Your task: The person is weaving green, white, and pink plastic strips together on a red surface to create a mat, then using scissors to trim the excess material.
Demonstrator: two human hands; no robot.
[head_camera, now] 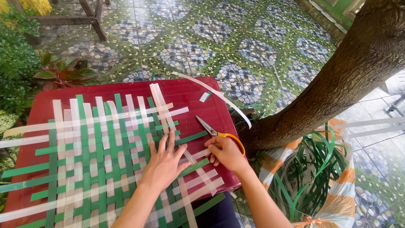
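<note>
Patterned floor tiles (236,46) across twelve o'clock, speckled blue and green. Leaning tree trunk (337,80) from two toward four o'clock. Orange-and-white striped bag (337,202) of green strips at five o'clock. Leafy plants (17,63) at nine to ten o'clock. Wooden furniture legs (90,17) at eleven o'clock.

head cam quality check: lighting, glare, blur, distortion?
Head view: soft, even daylight with faint shadows only; a mild sheen on the red table and the white strips, nothing blown out. Left hand, right hand and scissors look sharp, no motion blur. Wide-angle lens: the tree trunk bows and the floor tiles stretch near the edges.
</note>
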